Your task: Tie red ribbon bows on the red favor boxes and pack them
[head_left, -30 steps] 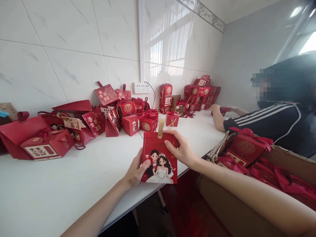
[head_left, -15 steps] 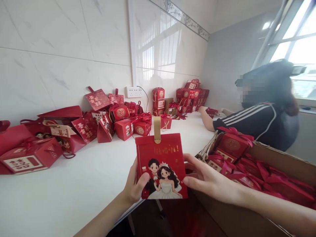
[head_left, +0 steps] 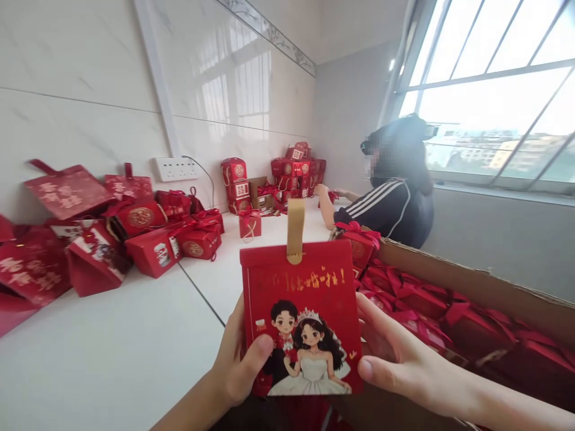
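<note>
I hold a flat red gift box (head_left: 300, 317) printed with a cartoon bride and groom, gold writing and a tan strap at its top, upright in front of me. My left hand (head_left: 240, 362) grips its lower left edge, thumb on the front. My right hand (head_left: 398, 359) holds its right side, fingers curled behind and the thumb near the bottom corner. The box hangs over the white table's (head_left: 112, 353) near edge, beside an open cardboard carton (head_left: 485, 287).
Several red gift boxes and bags (head_left: 153, 239) line the tiled wall on the left, with a taller stack (head_left: 294, 173) at the far corner. The carton holds several red ribboned boxes (head_left: 417, 299). Another person in a black striped jacket (head_left: 390, 203) leans on the table by the window.
The view has swung right toward the window. The red box has come closer and higher in front of me. My right hand slid from its top edge down to its right side.
</note>
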Tool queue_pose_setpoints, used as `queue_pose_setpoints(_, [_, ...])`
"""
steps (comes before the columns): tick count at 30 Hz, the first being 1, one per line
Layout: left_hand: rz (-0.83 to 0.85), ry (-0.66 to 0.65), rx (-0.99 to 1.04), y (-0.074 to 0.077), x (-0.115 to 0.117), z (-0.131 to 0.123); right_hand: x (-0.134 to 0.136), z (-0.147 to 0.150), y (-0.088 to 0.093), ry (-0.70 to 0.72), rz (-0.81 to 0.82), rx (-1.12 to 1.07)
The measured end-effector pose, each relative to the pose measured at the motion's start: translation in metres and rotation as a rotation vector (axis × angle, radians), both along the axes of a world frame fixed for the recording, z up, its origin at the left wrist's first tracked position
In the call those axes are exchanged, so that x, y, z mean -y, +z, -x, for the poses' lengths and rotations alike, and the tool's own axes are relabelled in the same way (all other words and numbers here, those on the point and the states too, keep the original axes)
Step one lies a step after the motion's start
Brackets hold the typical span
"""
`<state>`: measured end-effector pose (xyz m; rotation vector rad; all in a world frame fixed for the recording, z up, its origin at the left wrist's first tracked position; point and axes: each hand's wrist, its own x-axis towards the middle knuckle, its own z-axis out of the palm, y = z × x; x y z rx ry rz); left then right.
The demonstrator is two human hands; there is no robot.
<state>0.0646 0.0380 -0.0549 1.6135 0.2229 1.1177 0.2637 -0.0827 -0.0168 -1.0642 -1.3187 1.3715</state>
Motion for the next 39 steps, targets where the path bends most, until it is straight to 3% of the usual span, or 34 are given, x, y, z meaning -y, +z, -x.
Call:
queue_pose_setpoints(3, [0.106, 0.001, -0.001, 0.014, 0.003, -0.033, 0.010, -0.016, 0.007, -0.119, 0.009, 0.030])
queue_pose_setpoints(7, [0.440, -0.054, -0.154, 0.040, 0.006, -0.079, 0.018, -0.039, 0.016, -0.290, 0.103, -0.118])
queue_pose_setpoints(10, [0.689, -0.325, -0.426, 0.059, 0.007, -0.109, 0.026, -0.054, 0.022, -0.326, 0.327, -0.363])
queue_pose_setpoints(13, [0.793, -0.574, -0.614, 0.071, 0.007, -0.131, 0.040, -0.064, 0.028, -0.295, 0.507, -0.501])
queue_pose_setpoints(18, [0.838, -0.649, -0.711, 0.072, 0.013, -0.149, 0.061, -0.071, 0.032, -0.315, 0.533, -0.587])
queue_pose_setpoints(21, [0.784, -0.547, -0.604, 0.063, 0.026, -0.156, 0.068, -0.072, 0.027, -0.408, 0.447, -0.575])
queue_pose_setpoints(25, [0.444, -0.210, -0.271, 0.049, 0.053, -0.169, 0.074, -0.074, 0.015, -0.669, 0.112, -0.466])
queue_pose_setpoints(26, [0.340, -0.175, -0.246, 0.046, 0.059, -0.171, 0.075, -0.077, 0.013, -0.734, 0.033, -0.403])
queue_pose_setpoints(28, [0.092, -0.238, -0.318, 0.041, 0.070, -0.172, 0.079, -0.089, 0.012, -0.859, -0.045, -0.254])
queue_pose_setpoints(31, [-0.502, -0.361, -0.544, 0.025, 0.083, -0.161, 0.092, -0.126, 0.021, -1.090, -0.039, -0.030])
queue_pose_setpoints(34, [-1.036, -0.185, -0.651, -0.002, 0.091, -0.144, 0.114, -0.169, 0.032, -1.293, 0.037, 0.232])
queue_pose_setpoints(36, [-1.185, -0.044, -0.605, -0.019, 0.094, -0.136, 0.130, -0.188, 0.032, -1.334, 0.167, 0.327])
queue_pose_setpoints(39, [-1.214, 0.076, -0.463, -0.036, 0.095, -0.134, 0.150, -0.195, 0.020, -1.283, 0.258, 0.281])
